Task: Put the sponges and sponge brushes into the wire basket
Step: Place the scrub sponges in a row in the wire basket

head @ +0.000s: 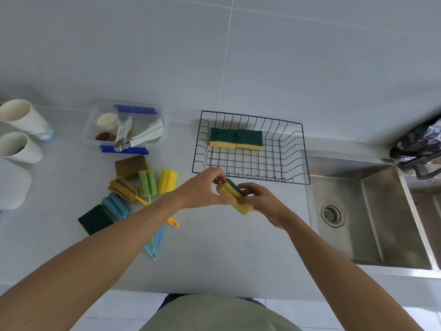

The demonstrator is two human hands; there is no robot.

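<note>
Just the one view here, a wide-angle cam on the person's head, looking forward and steeply down at the table (214, 254). It sits close, so both forearms run in from the bottom corners and the hands sit near mid-frame. The tiled wall (310, 56) fills the top, the sink (372, 211) sits right, and straight lines bow toward the edges.
</note>
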